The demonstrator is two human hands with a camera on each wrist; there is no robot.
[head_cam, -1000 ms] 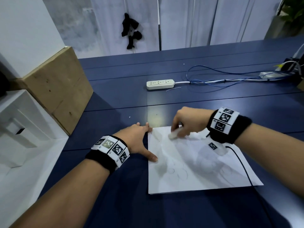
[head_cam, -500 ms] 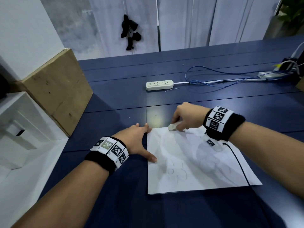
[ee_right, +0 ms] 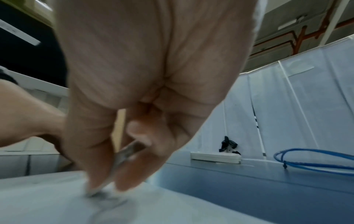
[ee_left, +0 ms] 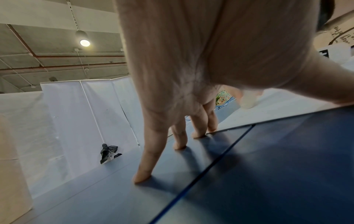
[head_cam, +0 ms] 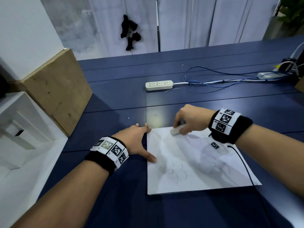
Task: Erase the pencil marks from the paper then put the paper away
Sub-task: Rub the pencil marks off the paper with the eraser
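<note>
Rubbing eraser (head_cam: 175, 131) pinched in right hand (head_cam: 189, 119) at far edge of paper (head_cam: 194, 163), flat on worktop (head_cam: 115, 203). Left hand (head_cam: 136, 140) spread flat, thumb pinning near-left margin, fingertips at far-left corner. Risk: crumpling or tearing if stroke catches that edge or overruns it. Faint marks remaining nearer wrist. Open worktop beyond knuckles; power strip (head_cam: 159, 85) well apart.

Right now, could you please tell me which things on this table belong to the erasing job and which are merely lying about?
Belonging to the job:
- paper, faint pencil circles remaining
- eraser, pinched by the right hand
- left hand, steadying the paper's left edge

Lying about:
- power strip
- blue cable
- cardboard box
</note>
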